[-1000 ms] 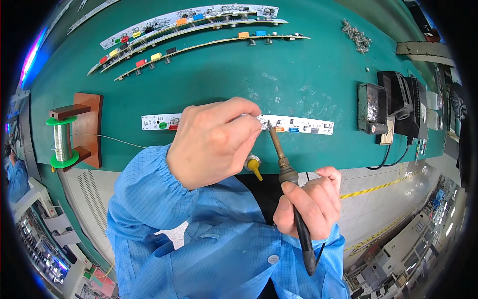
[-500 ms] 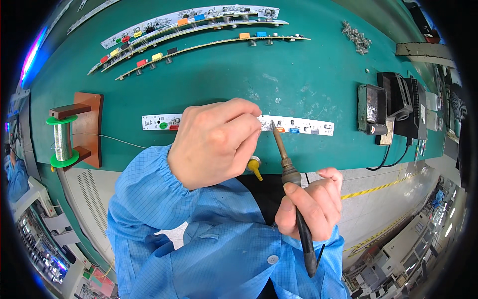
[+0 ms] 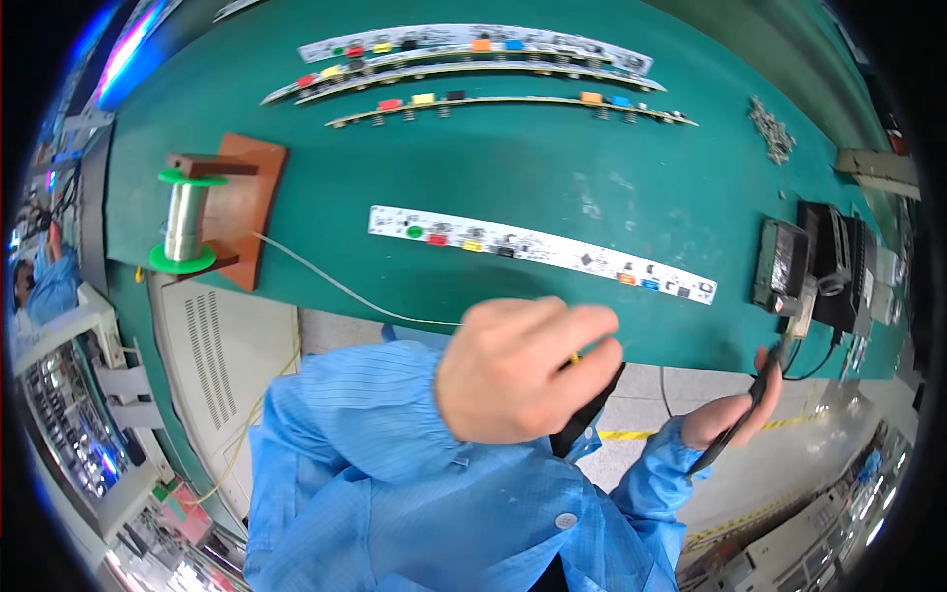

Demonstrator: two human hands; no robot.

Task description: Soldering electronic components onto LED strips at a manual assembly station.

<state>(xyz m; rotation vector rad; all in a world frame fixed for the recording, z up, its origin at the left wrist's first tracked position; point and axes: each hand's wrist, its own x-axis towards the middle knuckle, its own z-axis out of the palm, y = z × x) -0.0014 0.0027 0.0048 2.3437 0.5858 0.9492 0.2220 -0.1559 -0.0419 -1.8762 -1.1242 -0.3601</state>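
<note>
Head view: left hand (image 3: 518, 370) hangs off the near edge of the green table (image 3: 552, 178), fingers pinched narrow on a thin solder wire (image 3: 335, 286) that runs back to a spool (image 3: 184, 219) at the left edge. Right hand (image 3: 725, 419) is closed around a black soldering iron (image 3: 740, 414) near the right corner. 1 white circuit strip (image 3: 543, 252) lies mid-table; 3 more strips (image 3: 473, 59) line the far edge.

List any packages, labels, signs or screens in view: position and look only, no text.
Soldering station: right end of the green bench, dark box, its grey front panel may hold a display; too small to tell.
Screens: far left edge, lit panels, blurred.
Packages, signs: none visible.
</note>
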